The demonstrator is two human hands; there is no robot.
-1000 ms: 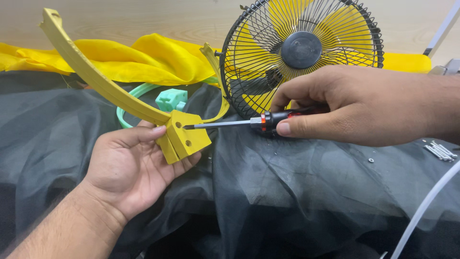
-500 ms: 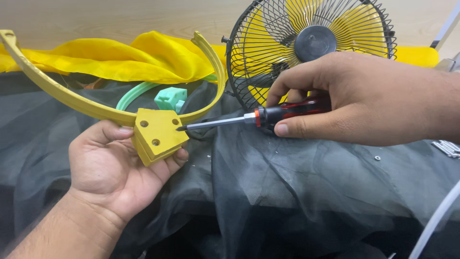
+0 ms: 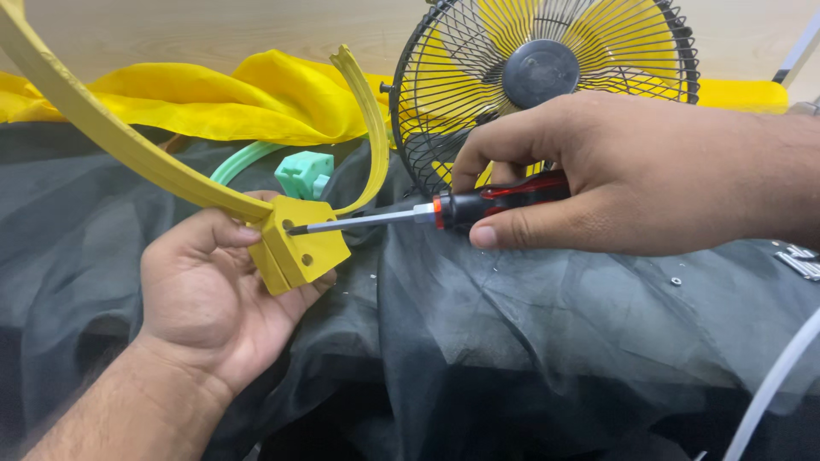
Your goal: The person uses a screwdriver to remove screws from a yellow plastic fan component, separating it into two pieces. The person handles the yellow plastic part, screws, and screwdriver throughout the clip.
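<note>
Yellow plastic forked bracket (image 3: 295,243) cradled in left hand (image 3: 205,294), right hand (image 3: 632,175) fingers clamped on screwdriver (image 3: 427,213), tip at its hole

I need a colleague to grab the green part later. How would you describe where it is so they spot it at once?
Start at the black-caged fan standing at the back of the dark cloth. Just left of its base, below the yellow fabric, lies the mint-green bracket, a small block on a curved arm. It is the only green piece; the bracket in the left hand is yellow.

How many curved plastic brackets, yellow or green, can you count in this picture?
2. The yellow bracket rests in the left hand; a green bracket lies on the black cloth behind it, partly hidden. More may be hidden.
</note>
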